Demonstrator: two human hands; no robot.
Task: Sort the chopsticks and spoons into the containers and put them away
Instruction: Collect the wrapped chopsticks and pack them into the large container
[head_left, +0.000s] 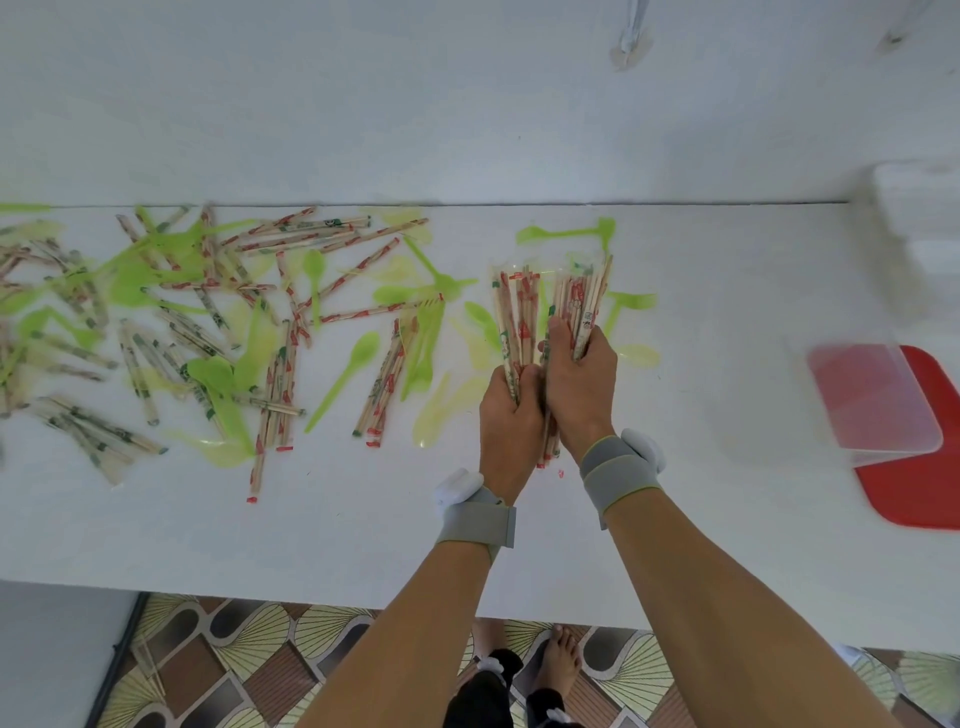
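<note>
Grey wrist straps (478, 522), white sensors, bare forearms.

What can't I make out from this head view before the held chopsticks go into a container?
- Clear container: motion-blurred in the head view; whether anything lies in it cannot be told.
- Red lid: partly covered by the container, cut by the right edge.
- Loose pile: runs off the left edge; count unknown.
- Chopstick bundles: left hand and right hand cover their lower parts.
- White box: blurred, cut off at right.

White table (727, 270), patterned floor tiles (249, 654), white wall (363, 93)
</note>
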